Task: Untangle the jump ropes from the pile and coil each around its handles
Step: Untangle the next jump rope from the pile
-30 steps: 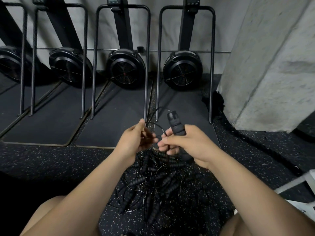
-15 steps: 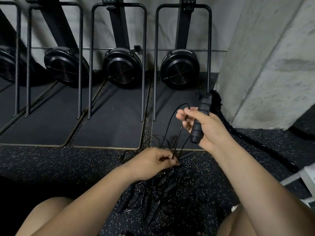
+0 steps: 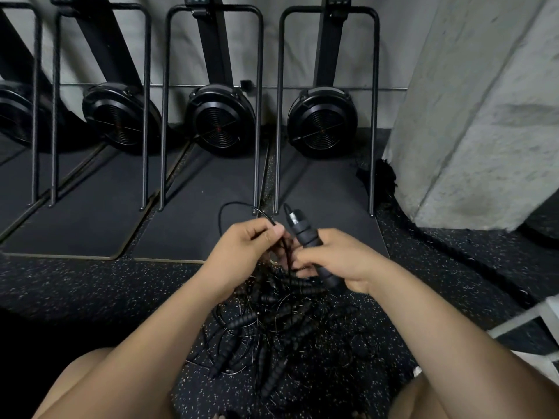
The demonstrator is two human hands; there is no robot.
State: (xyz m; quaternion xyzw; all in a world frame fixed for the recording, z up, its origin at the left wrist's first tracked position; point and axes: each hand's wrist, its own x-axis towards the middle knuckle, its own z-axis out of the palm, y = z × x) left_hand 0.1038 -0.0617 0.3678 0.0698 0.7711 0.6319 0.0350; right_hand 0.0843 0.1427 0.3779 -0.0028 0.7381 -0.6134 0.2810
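A tangled pile of black jump ropes [image 3: 272,325] with ribbed foam handles lies on the speckled rubber floor between my knees. My right hand [image 3: 338,261] grips one black ribbed handle [image 3: 305,234], which points up and away from me. My left hand [image 3: 245,246] pinches the thin black cord [image 3: 225,207] of that rope just left of the handle. The cord arcs up in a loop above my left hand and then drops between my hands into the pile. My two hands are close together above the pile's far edge.
Several upright rowing machines with black fan housings [image 3: 320,122] and metal frames stand on dark mats [image 3: 208,219] against the far wall. A concrete pillar [image 3: 472,116] rises at the right. A thick dark rope [image 3: 453,252] runs along its base. A white frame [image 3: 526,322] sits at the right edge.
My right hand came down and left from its raised position with the handle. My left hand rose from the pile to meet it, now pinching the cord beside the handle.
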